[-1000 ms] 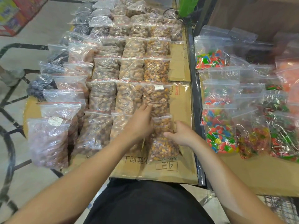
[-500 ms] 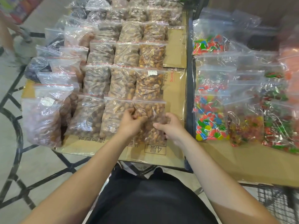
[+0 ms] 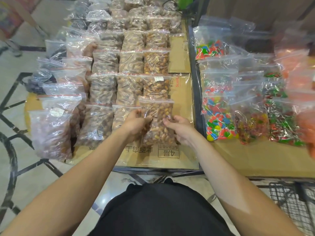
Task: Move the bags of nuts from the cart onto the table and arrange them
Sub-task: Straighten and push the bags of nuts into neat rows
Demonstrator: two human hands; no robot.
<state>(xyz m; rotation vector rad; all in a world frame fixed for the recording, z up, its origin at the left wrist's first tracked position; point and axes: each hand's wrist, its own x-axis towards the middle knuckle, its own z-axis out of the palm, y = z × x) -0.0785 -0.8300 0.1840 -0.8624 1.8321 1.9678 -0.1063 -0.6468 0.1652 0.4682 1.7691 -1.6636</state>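
A person looks down at 2 bare forearms reaching over a table topped with flattened brown cardboard (image 3: 180,92). Both hands meet on 1 clear zip-top plastic bag of golden-brown nuts (image 3: 159,126), which lies at the near end of the rightmost row, its red-lined seal pointing away from the person. The left hand (image 3: 136,122) curls its fingers into the bag's left edge, pinching the plastic. The right hand (image 3: 179,127) grips the right edge, fingertips bent onto the bag's upper part.

Beyond and to the left, many more clear bags of brown nuts (image 3: 130,63) lie in overlapping rows across the cardboard — each bag partly covering the one behind. The far-left rows hold bags with darker and reddish contents (image 3: 51,133).

To the right, past a dark metal frame (image 3: 196,82), a second cardboard surface carries clear bags of multicoloured candy (image 3: 218,125); orange-filled bags at the far right are blurred. A black wire-mesh cart (image 3: 296,205) shows at the lower right corner. The person's black garment (image 3: 158,212) fills the bottom centre.
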